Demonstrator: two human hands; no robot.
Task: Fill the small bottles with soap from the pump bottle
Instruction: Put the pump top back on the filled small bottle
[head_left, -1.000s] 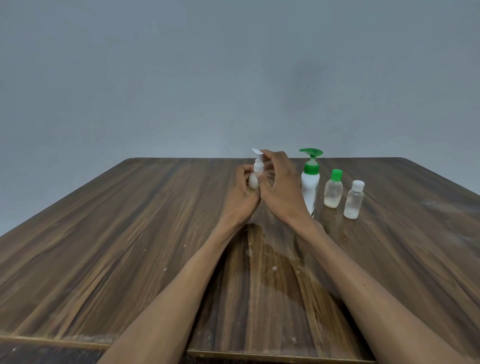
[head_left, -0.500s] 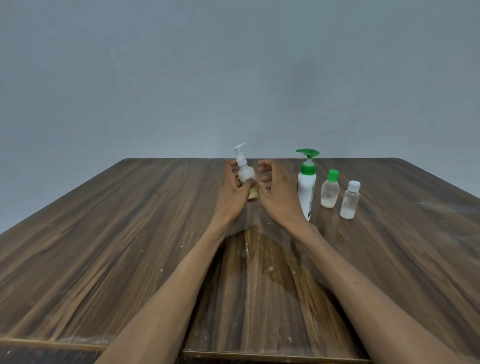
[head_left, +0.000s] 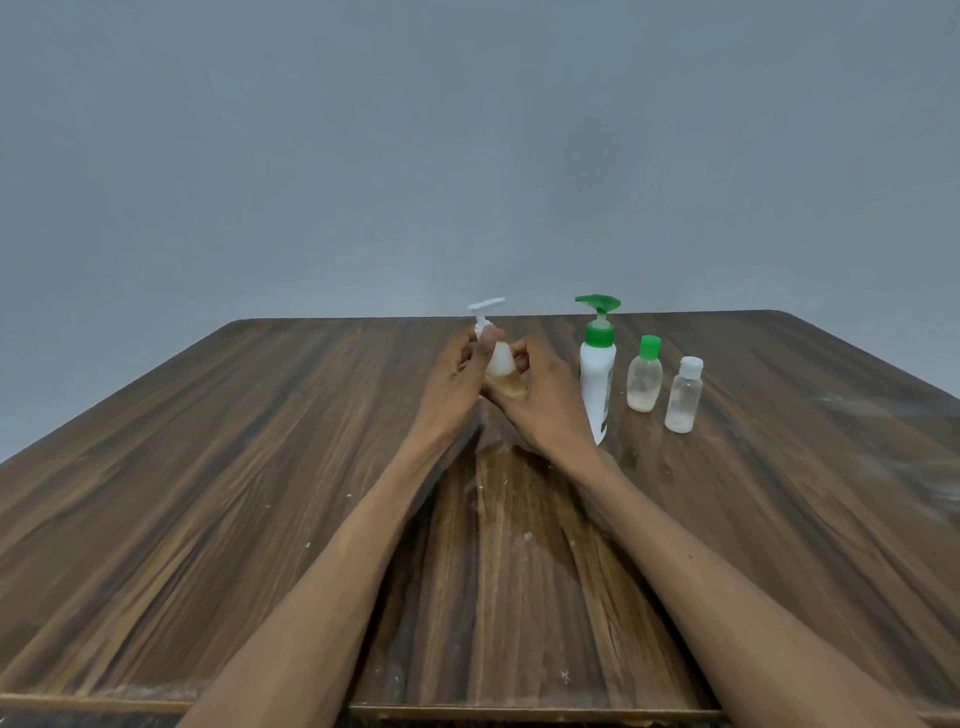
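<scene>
A small bottle with a white pump top (head_left: 500, 364) and a little yellowish liquid is held upright over the table's middle. My left hand (head_left: 452, 387) grips its neck and my right hand (head_left: 540, 405) wraps its lower body. To the right stands the white pump bottle with a green pump (head_left: 597, 374). Beside it stand a small clear bottle with a green cap (head_left: 644, 376) and a small clear bottle with a white cap (head_left: 684, 396), both capped and upright.
The wooden table (head_left: 260, 467) stretches wide on the left and right of my arms. A grey wall rises behind its far edge. Small white specks and a damp patch lie on the wood between my forearms.
The white-pump bottle has tilted back upright and its pump head now points right. My right hand has closed around its lower body, having hovered beside it half a second ago.
</scene>
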